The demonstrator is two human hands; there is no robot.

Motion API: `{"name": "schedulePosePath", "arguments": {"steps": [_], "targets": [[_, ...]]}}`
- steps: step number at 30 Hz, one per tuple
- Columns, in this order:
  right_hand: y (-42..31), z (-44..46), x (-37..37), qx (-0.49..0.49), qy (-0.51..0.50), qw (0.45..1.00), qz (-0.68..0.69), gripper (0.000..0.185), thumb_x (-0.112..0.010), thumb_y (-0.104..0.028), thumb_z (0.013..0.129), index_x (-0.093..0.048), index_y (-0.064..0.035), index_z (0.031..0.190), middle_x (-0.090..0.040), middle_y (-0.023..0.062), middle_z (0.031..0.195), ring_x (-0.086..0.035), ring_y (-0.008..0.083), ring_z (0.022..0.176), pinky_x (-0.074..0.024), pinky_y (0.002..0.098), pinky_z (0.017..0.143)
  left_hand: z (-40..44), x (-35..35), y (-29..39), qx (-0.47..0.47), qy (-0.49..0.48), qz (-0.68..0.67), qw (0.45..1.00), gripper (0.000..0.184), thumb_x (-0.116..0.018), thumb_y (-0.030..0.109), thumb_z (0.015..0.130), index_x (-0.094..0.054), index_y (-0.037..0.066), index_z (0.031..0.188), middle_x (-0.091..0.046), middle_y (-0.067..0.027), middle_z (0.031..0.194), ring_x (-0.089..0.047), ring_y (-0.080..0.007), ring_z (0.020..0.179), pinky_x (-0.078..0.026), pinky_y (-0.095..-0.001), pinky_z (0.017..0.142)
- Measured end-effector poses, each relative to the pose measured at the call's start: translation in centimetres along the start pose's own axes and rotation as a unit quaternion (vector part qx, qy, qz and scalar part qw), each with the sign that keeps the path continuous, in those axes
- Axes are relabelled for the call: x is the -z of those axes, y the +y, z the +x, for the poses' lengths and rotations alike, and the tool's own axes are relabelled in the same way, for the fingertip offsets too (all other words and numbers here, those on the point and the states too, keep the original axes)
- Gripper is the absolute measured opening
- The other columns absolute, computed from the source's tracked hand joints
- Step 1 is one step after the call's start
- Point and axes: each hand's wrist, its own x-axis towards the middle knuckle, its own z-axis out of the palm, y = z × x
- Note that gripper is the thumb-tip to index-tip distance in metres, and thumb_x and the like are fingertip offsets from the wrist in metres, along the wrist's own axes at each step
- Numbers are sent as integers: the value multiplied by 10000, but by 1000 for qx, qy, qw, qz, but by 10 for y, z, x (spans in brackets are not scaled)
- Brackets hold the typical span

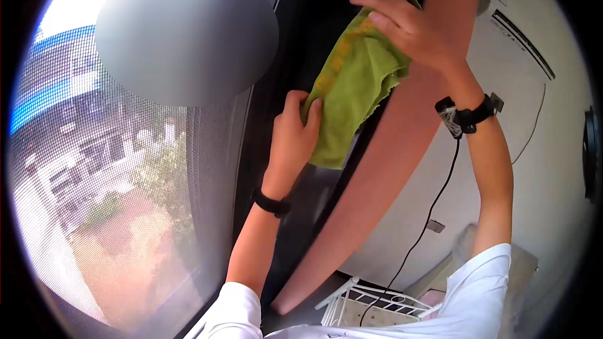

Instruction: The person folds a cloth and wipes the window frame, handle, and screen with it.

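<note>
A green cloth [358,81] with yellow markings along one side lies against the dark window frame [251,144]. My left hand [293,135] grips its lower left edge between thumb and fingers. Higher up, my right hand [408,25] rests on the cloth's upper end with the fingers stretched out and spread. The cloth's top edge is curled over near those fingers, and its right edge looks frayed. Black bands circle both wrists, and a dark cable [433,207] hangs from the right one.
Left of the frame is a mesh window screen [157,169], with buildings and ground outside. A pinkish curtain [383,163] hangs just right of the frame. Farther right are a wall-mounted air conditioner [515,31] and a white metal rack [370,304] low down.
</note>
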Motion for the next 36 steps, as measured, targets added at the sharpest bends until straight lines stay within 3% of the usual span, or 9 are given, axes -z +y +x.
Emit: {"name": "schedulePosePath", "arguments": {"steps": [3, 8, 14, 19, 21, 23, 25, 29, 36], "targets": [[-6, 6, 10, 2, -64, 989, 136, 341, -615, -208, 880, -581, -78, 1194, -497, 92, 1357, -439, 309, 1284, -376, 412, 1056, -31, 9, -14, 56, 0, -34, 998, 233, -600, 222, 945, -542, 4, 1002, -538, -50, 685, -481, -84, 622, -406, -263, 559], [8, -9, -4, -3, -60, 993, -97, 312, -638, -229, 865, -597, -91, 1142, -540, 81, 1249, -468, 299, 1225, -422, 407, 1003, -51, 18, -8, 167, -81, -125, 975, 250, -602, 254, 945, -568, 9, 984, -506, 19, 731, -465, -54, 682, -399, -227, 606], [-2, -13, -17, 15, -115, 992, -46, 354, -625, -293, 870, -617, -81, 1154, -522, 124, 1285, -477, 288, 1215, -417, 398, 1028, -80, 39, -26, 294, -160, -135, 933, 293, -646, 283, 912, -590, 5, 984, -587, -28, 780, -537, -90, 732, -444, -267, 631], [-21, -24, -41, 80, -90, 992, -35, 369, -643, -264, 847, -597, -86, 1167, -519, 122, 1269, -464, 297, 1222, -427, 432, 1025, -130, 54, -27, 437, -45, -239, 866, 347, -649, 265, 907, -581, -11, 1107, -577, -23, 888, -522, -93, 776, -425, -245, 655], [-31, -40, -49, 94, -91, 991, -7, 382, -644, -258, 840, -592, -87, 1177, -515, 121, 1279, -463, 298, 1223, -423, 445, 1030, -155, 41, -45, 497, 29, -355, 791, 372, -642, 265, 914, -564, -15, 1148, -577, -26, 898, -514, -87, 763, -411, -236, 652], [-56, -63, -53, 65, -125, 990, 21, 412, -654, -245, 820, -586, -75, 1189, -505, 131, 1295, -459, 304, 1227, -418, 454, 1036, -176, 37, -49, 532, 76, -336, 773, 388, -649, 288, 911, -568, -11, 1144, -581, -22, 897, -506, -78, 760, -402, -234, 654], [-85, -88, -66, 79, -136, 986, 56, 418, -655, -234, 813, -586, -71, 1192, -502, 136, 1302, -456, 306, 1232, -414, 456, 1039, -203, 46, -60, 546, -24, -227, 806, 457, -617, 364, 920, -542, 18, 1210, -606, -56, 1019, -552, -112, 906, -458, -277, 762], [-126, -129, -97, 67, -127, 986, 90, 425, -634, -222, 815, -580, -47, 1199, -506, 153, 1305, -446, 323, 1247, -408, 463, 1039, -258, 26, -78, 551, -82, -50, 829, 479, -596, 435, 917, -629, -18, 1069, -630, -71, 889, -549, -141, 833, -450, -294, 745], [-227, -131, -109, 112, -196, 961, 158, 447, -579, -245, 831, -573, 11, 1198, -525, 168, 1298, -434, 343, 1266, -346, 448, 1074, -330, 75, -84, 658, 71, -18, 749, 511, -624, 404, 901, -614, -79, 1067, -640, -131, 960, -587, -178, 859, -471, -305, 745]]}}
